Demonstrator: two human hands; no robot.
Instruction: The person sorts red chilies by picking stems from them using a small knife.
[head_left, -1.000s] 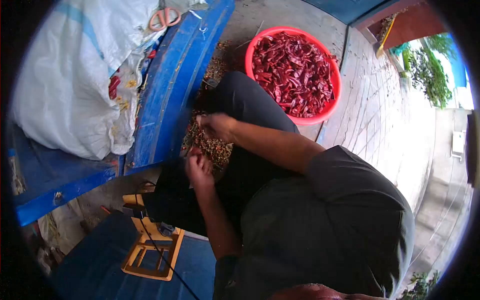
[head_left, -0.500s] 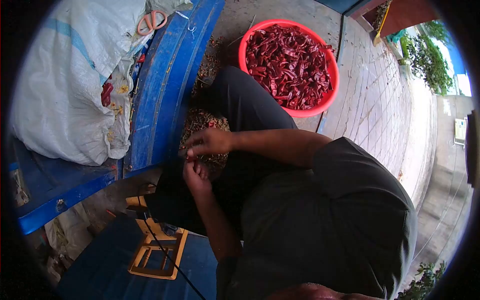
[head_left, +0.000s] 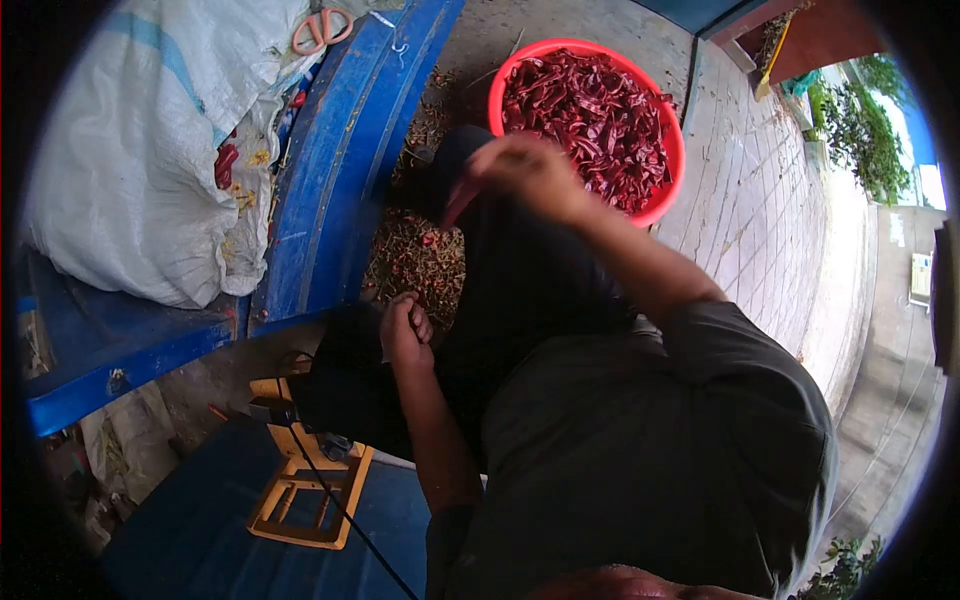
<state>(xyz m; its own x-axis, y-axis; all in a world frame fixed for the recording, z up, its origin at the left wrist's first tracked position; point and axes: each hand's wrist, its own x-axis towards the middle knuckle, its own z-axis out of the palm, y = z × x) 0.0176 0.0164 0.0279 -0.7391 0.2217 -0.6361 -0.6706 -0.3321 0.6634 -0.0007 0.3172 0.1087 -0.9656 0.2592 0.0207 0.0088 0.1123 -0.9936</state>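
Head view: concrete floor [head_left: 745, 210], red basin [head_left: 679, 160]; right hand [head_left: 530, 172] tight on a chili [head_left: 458, 204], left hand [head_left: 403, 336] fisted.

The right hand [head_left: 525, 172] was blurred, its grip on a red piece [head_left: 457, 207] unclear; the curled left hand [head_left: 405, 330] hid any contents.

The person wears a dark grey short-sleeved shirt [head_left: 640, 450] and black trousers [head_left: 520, 280]; arms are bare from fingers [head_left: 415, 318] back to the sleeves [head_left: 700, 335].
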